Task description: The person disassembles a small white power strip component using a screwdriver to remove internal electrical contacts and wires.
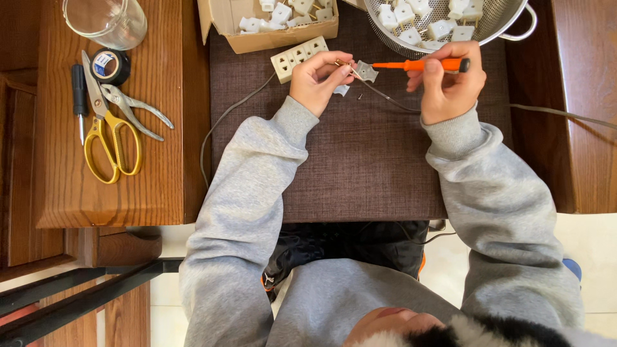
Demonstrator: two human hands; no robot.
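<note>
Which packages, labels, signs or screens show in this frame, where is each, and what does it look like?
Cardboard box: top centre, at the mat's far edge, open, tan, rectangular, holding small white plug parts.
Label on the tape roll: upper left on the wooden table, round black roll with a blue and white face.
No signs or screens in view.

The brown wooden surface [160, 160] carries a dark woven mat [360, 167], yellow-handled scissors [109, 138], steel pliers [132, 109], black tape roll [110, 65], a clear glass [106, 20] and a small black-handled screwdriver [79, 96].
</note>
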